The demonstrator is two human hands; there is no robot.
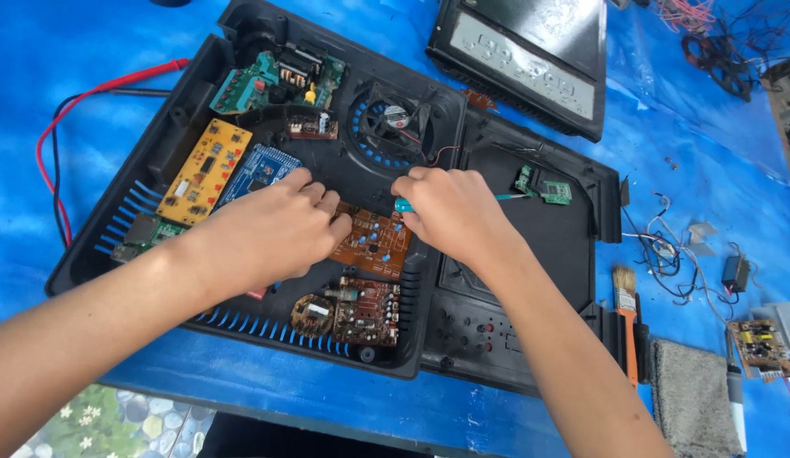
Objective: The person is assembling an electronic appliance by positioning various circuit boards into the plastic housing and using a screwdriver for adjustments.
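Observation:
A black plastic appliance shell (98,246) lies open on a blue sheet, with several circuit boards inside. My left hand (263,229) rests on a brown circuit board (380,242) in the middle of the shell, fingers curled against its left edge. My right hand (450,212) is closed around a thin tool with a teal handle (403,205), whose shaft (512,197) points right toward a small green board (554,192). A yellow board (204,170), a blue board (263,170) and a round black fan (395,127) sit behind my hands.
A second black panel (531,59) lies at the back. Red and black probe leads (56,136) curl at the left. A brush with an orange handle (626,314), a grey cloth (692,399), loose wires (666,254) and a small board (758,343) lie at the right.

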